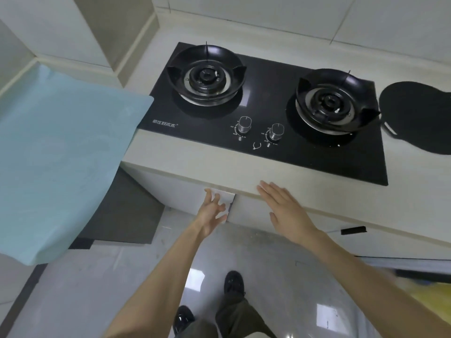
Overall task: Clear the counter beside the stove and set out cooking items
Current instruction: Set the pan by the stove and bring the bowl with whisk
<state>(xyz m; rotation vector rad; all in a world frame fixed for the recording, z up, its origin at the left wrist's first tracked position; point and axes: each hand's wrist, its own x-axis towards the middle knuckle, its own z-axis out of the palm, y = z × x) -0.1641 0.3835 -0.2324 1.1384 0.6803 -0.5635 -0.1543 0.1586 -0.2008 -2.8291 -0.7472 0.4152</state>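
Observation:
A black glass two-burner stove [268, 142] is set into the pale counter [185, 157]. My left hand [212, 213] hangs below the counter's front edge with fingers spread and loose, in front of a small white paper patch [225, 195] on the cabinet face; I cannot tell whether it touches the paper. My right hand [283, 208] lies flat, fingers straight, over the counter's front edge beneath the stove knobs [260, 129]. Neither hand holds anything. A black flat object [419, 115] lies on the counter right of the stove.
A large light-blue sheet [61, 154] covers the surface to the left of the stove and overhangs its corner. Below it a dark mat [122, 215] lies on the glossy floor. A black handle [353, 230] sticks out of the cabinet at right. My shoes show below.

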